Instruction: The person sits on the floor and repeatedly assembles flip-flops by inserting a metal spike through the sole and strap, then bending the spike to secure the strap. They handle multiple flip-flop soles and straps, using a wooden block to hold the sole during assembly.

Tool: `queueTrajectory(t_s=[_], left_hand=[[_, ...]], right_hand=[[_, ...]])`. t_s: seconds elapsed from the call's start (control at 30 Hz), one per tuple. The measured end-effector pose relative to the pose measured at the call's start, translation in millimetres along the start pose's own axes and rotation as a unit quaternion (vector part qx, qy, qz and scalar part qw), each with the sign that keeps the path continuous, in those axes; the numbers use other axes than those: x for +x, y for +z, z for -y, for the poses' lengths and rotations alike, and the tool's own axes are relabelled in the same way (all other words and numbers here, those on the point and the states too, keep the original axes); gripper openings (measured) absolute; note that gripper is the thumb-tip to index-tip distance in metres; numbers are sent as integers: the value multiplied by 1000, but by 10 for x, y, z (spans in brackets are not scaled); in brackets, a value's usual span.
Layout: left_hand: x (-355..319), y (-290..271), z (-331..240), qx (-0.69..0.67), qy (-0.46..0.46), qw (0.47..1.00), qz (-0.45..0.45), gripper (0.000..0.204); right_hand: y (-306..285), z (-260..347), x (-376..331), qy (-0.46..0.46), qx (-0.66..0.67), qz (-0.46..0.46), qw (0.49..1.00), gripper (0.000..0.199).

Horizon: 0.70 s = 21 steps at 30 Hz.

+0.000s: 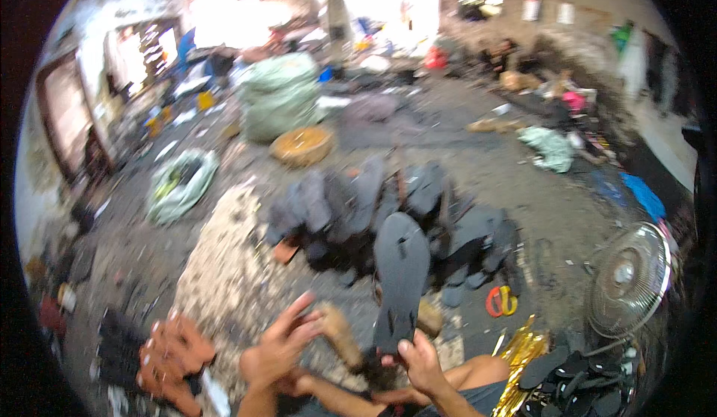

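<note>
The right hand (420,361) pinched a dark sandal sole (401,279) by its heel, held upright. The left hand (280,346) hovered beside it, fingers spread wide and empty. It looked like sorting work; next, the sole probably needed a steadier grip before placing it on the pile of soles (388,208).

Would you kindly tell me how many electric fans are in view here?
1: a white electric fan stands on the floor at the right edge, beyond the right hand. Others may be hidden in the blurred clutter farther back.
</note>
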<state>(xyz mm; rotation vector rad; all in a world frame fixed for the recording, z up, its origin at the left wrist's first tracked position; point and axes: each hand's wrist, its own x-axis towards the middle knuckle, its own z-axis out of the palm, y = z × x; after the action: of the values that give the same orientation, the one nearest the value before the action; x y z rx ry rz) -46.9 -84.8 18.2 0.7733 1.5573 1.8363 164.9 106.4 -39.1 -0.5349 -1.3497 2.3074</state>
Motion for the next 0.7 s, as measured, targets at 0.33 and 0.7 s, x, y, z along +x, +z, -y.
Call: queueTrajectory(t_s=[0.33,0.7], left_hand=[[-512,664,333,116,-12,993,17,41],[-978,588,506,199,-23,978,60,16]], right_hand=[[-196,-42,-462,32,-211,49,976,51],[-5,-78,-441,185,-85,136,970,39]])
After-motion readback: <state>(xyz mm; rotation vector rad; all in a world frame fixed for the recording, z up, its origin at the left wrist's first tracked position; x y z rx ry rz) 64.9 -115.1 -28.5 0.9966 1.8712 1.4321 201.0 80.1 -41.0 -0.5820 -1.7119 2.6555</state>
